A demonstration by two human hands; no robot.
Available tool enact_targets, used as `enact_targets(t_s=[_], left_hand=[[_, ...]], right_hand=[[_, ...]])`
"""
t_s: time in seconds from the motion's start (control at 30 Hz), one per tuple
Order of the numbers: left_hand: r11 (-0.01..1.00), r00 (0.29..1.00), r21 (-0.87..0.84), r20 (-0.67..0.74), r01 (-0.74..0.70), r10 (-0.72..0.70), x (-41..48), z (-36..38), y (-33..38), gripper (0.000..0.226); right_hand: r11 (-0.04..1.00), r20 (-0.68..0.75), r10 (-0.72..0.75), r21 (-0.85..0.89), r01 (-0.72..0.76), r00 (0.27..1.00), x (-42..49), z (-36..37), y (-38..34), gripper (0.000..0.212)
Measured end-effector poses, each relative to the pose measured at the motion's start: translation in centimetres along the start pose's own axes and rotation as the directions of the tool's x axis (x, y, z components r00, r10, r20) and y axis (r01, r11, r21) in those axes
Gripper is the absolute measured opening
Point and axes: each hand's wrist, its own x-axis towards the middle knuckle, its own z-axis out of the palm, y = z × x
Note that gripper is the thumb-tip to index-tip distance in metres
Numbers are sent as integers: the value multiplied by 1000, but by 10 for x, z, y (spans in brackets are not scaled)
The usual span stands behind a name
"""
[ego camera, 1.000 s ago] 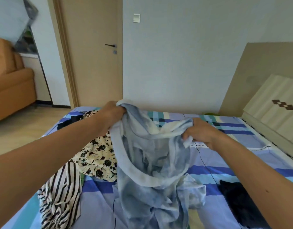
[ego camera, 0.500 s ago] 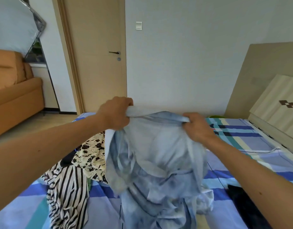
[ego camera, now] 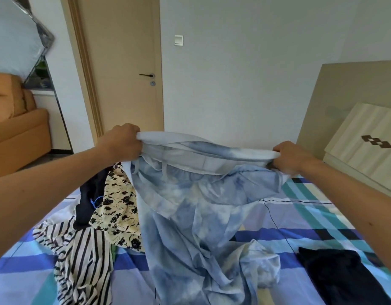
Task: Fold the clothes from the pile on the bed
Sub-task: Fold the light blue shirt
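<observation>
Trousers [ego camera: 190,216], soft and light, sag between my left hand [ego camera: 122,143] and right hand [ego camera: 289,157], both clenching the waistband, the best hold.

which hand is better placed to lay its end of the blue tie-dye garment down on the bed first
Probably right. The right hand grips the tie-dye garment above bare bedsheet; the left hand holds its end over the floral garment in the pile and would need to shift first.
</observation>
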Motion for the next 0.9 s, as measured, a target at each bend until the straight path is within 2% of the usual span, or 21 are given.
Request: enact_targets(t_s=[0.07, 0.13, 0.2, 0.33, 0.43, 0.5, 0.57, 0.73, 0.9], left_hand=[[993, 995, -95, 79, 66, -59, 1, 2, -3, 9], [975, 979, -172, 173, 138, -108, 1, 2, -7, 13], [960, 954, -198, 267, 196, -139, 1, -1, -14, 21], [878, 857, -351, 502, 325, -117, -5, -11, -22, 18], [816, 853, -457, 516, 354, -81, -7, -10, -25, 25], [783, 864, -499, 494, 373, -96, -9, -5, -25, 25], [787, 866, -484, 484, 381, -122, -13, 1, -22, 22], [821, 868, -412, 461, 395, -186, -16, 12, -18, 24], [806, 830, -367, 499, 464, -250, -17, 6, -23, 10]], right_hand=[[963, 103, 58, 255, -82, 993, -5, 2, 2, 12], [878, 198, 87, 448, -169, 976, -7, 3, 5, 13], [819, 262, 91, 529, -222, 961, -6, 4, 9, 17], [795, 324, 78, 551, -255, 943, 0, 4, 19, 34], [853, 327, 44, 479, -206, 944, -1, 7, 22, 30], [945, 287, 37, 300, -127, 957, -3, 9, 21, 26], [987, 252, 36, 143, -74, 967, -4, 11, 19, 28], [993, 261, 66, 73, -87, 963, -4, 9, 17, 45], [996, 270, 93, -32, -87, 958, -13, 1, 13, 29]])
